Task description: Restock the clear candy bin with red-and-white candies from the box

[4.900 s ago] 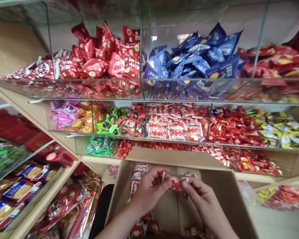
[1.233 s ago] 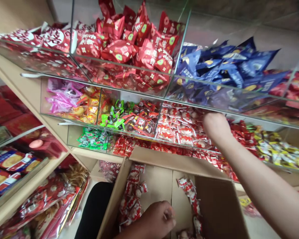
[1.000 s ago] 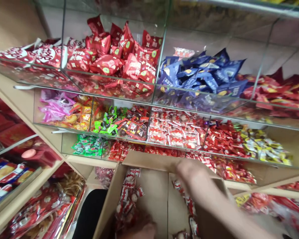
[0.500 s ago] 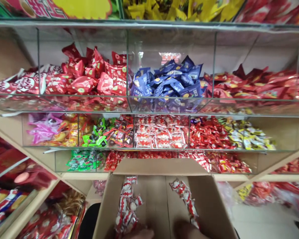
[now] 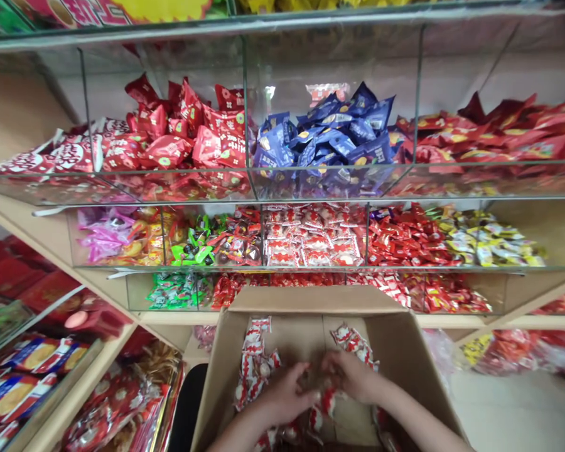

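A brown cardboard box, flaps up, is in front of me with both my hands inside it. Red-and-white wrapped candies form a row along its left side. More of these wrapped candies lie in a shorter row at the right. My left hand reaches in palm inward, its thumb and fingers apart. Facing it, my right hand has curled fingers; motion blur hides what is in them. A few loose wrapped candies are just below and between the hands.
Behind the box rise shelves with clear bins. They hold blue packets, red packets and matching red-and-white candies. At the left, a slanted wooden shelf edge borders boxed goods. Bagged goods lie at lower right.
Both hands have come up from the box's near edge to its middle and closer together. Loose candies now show between and below them. The view has tilted and shifted slightly.
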`<state>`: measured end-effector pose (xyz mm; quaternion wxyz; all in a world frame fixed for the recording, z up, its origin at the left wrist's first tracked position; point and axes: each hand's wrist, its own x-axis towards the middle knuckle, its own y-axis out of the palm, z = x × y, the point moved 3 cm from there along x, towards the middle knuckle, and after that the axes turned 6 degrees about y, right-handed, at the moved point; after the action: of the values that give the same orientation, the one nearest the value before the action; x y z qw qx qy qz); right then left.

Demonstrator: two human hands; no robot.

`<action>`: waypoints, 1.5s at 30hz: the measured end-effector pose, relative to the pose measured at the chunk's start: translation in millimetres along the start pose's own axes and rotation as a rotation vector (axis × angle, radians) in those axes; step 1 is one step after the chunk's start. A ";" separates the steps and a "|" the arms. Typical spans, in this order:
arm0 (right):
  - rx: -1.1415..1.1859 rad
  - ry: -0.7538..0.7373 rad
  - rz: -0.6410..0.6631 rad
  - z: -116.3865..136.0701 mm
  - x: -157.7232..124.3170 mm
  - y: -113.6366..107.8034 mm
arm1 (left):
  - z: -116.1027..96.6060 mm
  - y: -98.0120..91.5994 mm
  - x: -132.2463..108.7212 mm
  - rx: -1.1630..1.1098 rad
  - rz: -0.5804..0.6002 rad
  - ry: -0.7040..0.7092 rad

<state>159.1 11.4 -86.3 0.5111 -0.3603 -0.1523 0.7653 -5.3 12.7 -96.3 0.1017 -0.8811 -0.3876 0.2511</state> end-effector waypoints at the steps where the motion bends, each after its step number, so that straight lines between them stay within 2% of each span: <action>1: 0.074 -0.035 -0.016 8.4 -2.3 -6.0 | -8.9 -3.3 -0.2 -0.066 -0.012 0.039; 3: 0.301 -0.122 -0.061 26.2 -9.5 -18.2 | -30.3 -13.4 -1.4 -0.244 -0.104 0.140; 5: 0.597 -0.190 -0.133 41.5 -17.6 -29.6 | -50.0 -25.6 -4.4 -0.338 -0.243 0.184; 7: 0.807 -0.203 -0.215 52.1 -24.5 -37.4 | -66.5 -33.9 -8.7 -0.398 -0.305 0.211; 11: 1.005 -0.161 -0.331 63.7 -35.0 -42.1 | -86.3 -39.6 -19.1 -0.438 -0.352 0.213; 14: 1.056 -0.153 -0.282 69.0 -40.8 -40.6 | -93.2 -41.1 -24.3 -0.453 -0.431 0.225; 17: 1.045 -0.160 -0.223 71.0 -45.7 -41.1 | -97.6 -41.4 -25.4 -0.549 -0.395 0.254; 20: 1.081 -0.167 -0.159 70.3 -50.3 -42.9 | -102.0 -42.2 -26.0 -0.616 -0.298 0.272; 24: 1.259 -0.132 -0.066 68.2 -54.4 -43.7 | -108.5 -40.5 -28.0 -0.699 -0.174 0.276; 28: 1.387 -0.125 -0.137 67.5 -54.3 -46.6 | -113.6 -36.2 -29.4 -0.763 -0.176 0.300; 34: 1.323 -0.123 -0.214 71.9 -54.1 -47.6 | -111.7 -35.1 -28.6 -0.679 -0.269 0.265; 45: 1.181 -0.116 -0.281 69.3 -60.2 -44.7 | -107.7 -31.6 -31.2 -0.782 -0.217 0.247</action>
<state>153.3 -13.7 12.5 0.7116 0.0497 0.2242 0.6640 13.0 12.9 18.8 -0.1684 -0.8310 -0.5291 -0.0344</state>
